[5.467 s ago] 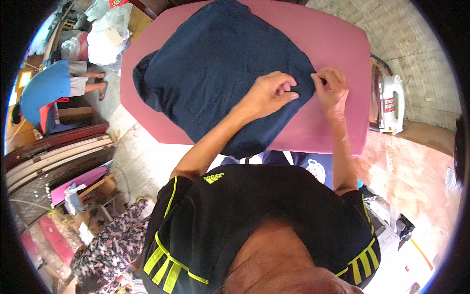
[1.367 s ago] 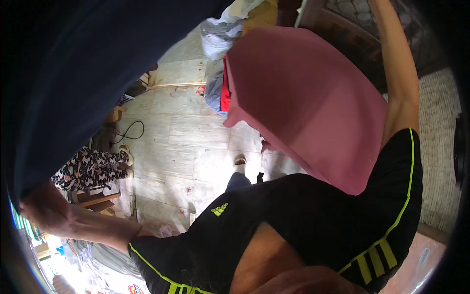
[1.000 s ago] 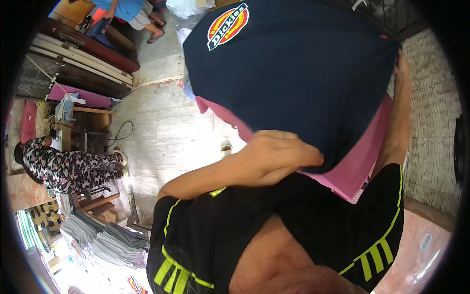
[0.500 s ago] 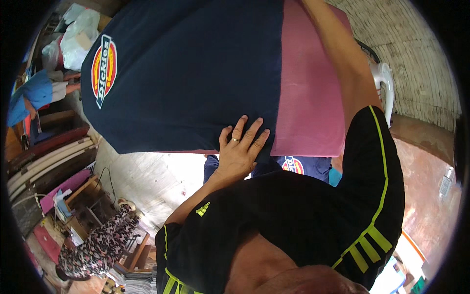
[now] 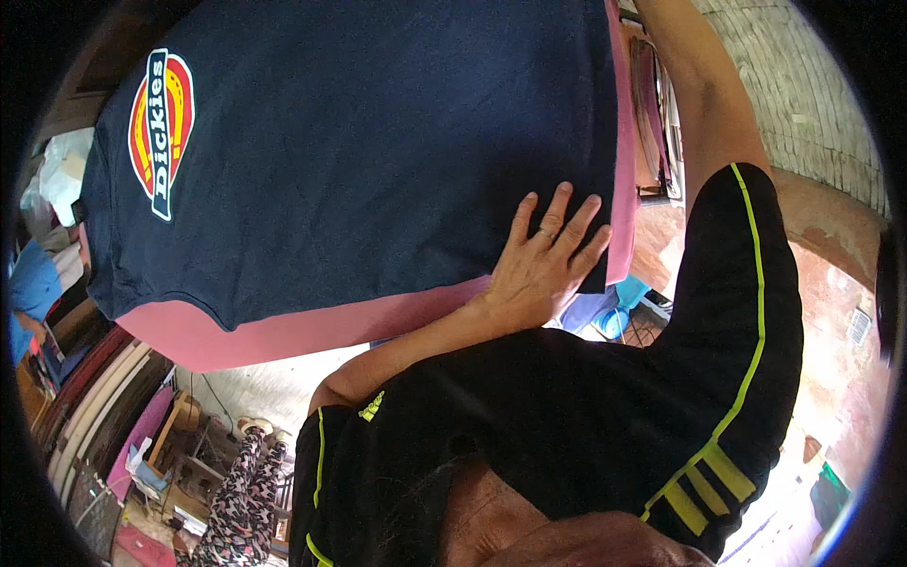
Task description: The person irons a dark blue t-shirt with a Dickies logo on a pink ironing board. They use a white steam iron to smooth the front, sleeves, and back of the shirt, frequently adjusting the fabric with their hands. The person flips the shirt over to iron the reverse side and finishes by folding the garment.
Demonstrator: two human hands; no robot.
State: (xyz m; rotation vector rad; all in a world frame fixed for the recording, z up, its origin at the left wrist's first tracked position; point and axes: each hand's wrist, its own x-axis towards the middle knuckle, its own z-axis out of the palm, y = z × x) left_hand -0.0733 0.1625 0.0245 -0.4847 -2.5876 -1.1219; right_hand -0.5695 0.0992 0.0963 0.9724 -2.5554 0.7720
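A dark navy T-shirt (image 5: 378,151) lies spread over a pink padded board (image 5: 274,342), with a red, yellow and white emblem (image 5: 161,132) printed near its left end. Fingers spread, my left hand (image 5: 546,263) rests flat on the shirt near its right-hand hem; a ring shows on one finger. My right arm (image 5: 709,104) reaches forward past the board's right edge, and its hand is out of the picture at the top. Pink cloth shows along the board's near edge and as a narrow strip beyond the hem.
Stacked boards and rolls (image 5: 99,416) stand at the left. A person in patterned trousers (image 5: 241,501) is at lower left, and another in blue (image 5: 36,283) at far left. A blue container (image 5: 612,323) sits below the board's right corner. Plastic bags (image 5: 61,175) lie behind.
The shirt's hem now lies closer to the board's right edge, leaving less pink there and more along the near side. My left hand has moved right. The view has shifted.
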